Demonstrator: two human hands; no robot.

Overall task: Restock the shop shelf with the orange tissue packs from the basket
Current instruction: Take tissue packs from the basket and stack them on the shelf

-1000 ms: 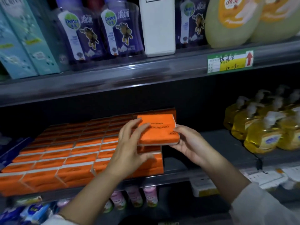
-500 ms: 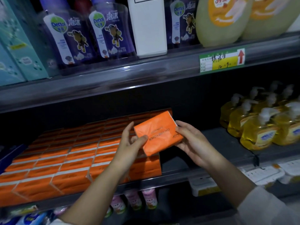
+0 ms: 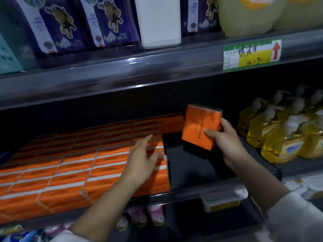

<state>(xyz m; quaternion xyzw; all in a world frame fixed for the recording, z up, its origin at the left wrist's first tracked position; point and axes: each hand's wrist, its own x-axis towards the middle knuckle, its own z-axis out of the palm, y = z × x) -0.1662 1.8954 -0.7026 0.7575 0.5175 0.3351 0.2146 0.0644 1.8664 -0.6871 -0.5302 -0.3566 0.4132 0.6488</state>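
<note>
My right hand point(image 3: 225, 142) grips an orange tissue pack point(image 3: 199, 126), tilted nearly upright, above the bare dark strip of the middle shelf point(image 3: 192, 165). Left of that strip, rows of orange tissue packs point(image 3: 73, 165) cover the shelf. Over the rightmost front packs my left hand point(image 3: 141, 159) lies with its fingers spread and relaxed, holding nothing; whether it touches them I cannot tell. The basket is out of view.
Yellow pump bottles point(image 3: 283, 135) crowd the shelf just right of the bare strip. The upper shelf point(image 3: 157, 72) overhangs, carrying purple soap bottles point(image 3: 108, 21), a white carton point(image 3: 160, 20) and a price tag point(image 3: 251, 55). Small pink bottles point(image 3: 153, 215) stand on the shelf below.
My left hand has let go of the pack and dropped onto the stacked packs. My right hand has carried the pack right and turned it more upright over the bare strip.
</note>
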